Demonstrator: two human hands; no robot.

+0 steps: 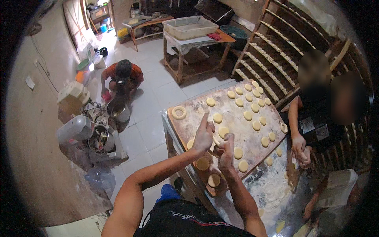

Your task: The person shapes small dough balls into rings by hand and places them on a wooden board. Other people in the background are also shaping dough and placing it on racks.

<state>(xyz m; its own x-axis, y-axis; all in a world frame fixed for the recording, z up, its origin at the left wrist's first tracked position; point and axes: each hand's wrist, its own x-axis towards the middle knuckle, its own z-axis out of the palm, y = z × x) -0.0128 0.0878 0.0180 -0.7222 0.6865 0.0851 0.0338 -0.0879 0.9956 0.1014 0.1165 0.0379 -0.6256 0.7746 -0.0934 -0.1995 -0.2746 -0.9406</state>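
Observation:
Floured dough rounds lie spread over a wooden board (189, 125), among them a dough round (223, 132) just beyond my hands. Between my hands is a pale piece of dough (215, 143), partly hidden by the fingers; it looks stretched into a loop. My left hand (203, 137) grips its left side, the index finger pointing away from me. On its right side, my right hand (226, 155) is closed with the thumb up. A dough ring (179, 107) with a hole in it rests at the board's far left corner, and another dough ring (283, 130) at the right edge.
Loose flour (268, 187) covers the metal table right of the board, where a co-worker's hands (301, 152) work. A slatted rack (272, 49) holds rows of dough. Another person (123, 75) crouches by a metal pot (119, 110). A mixer (75, 130) stands left; a plastic tub (189, 29) sits behind.

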